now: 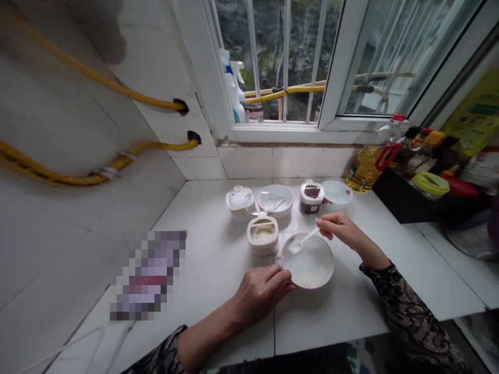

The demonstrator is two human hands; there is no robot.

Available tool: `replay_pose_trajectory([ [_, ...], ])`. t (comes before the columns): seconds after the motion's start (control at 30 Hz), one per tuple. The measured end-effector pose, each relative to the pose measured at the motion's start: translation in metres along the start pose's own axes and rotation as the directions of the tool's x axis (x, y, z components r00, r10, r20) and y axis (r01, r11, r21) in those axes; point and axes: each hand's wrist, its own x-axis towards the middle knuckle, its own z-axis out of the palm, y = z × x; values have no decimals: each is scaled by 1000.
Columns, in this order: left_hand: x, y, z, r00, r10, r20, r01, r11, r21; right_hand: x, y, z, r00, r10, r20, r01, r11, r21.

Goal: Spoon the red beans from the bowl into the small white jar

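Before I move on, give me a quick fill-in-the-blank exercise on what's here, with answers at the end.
1. The right hand holds a white ____.
2. The left hand holds the rim of the ____.
3. The oil bottle has a ____ handle.
4. The hoses on the left wall are ____.

Missing words: spoon; bowl; red; yellow.

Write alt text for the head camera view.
A right hand holds a white spoon over a bowl steadied by the left hand. Behind are an open jar and, farther back, a window.
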Motion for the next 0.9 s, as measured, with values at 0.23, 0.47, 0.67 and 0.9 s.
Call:
replay_pose_trajectory([
  [0.23,1,1,0,1000,-3,-10,3,1000,-2,8,-23,26,901,-324,-287,257,934,-248],
  [0.47,-1,1,1,1000,-18,10,18,1000,10,3,-30,61,685,-728,35,471,406,-783],
  [0.67,0,1,0,1000,-14,16,14,1000,15,-6,-37,38,628,-771,-105,472,485,-736],
  [0.9,-1,-1,0,1000,-9,11,9,1000,-8,-8,-21,8,918,-372,134,359,641,-678],
])
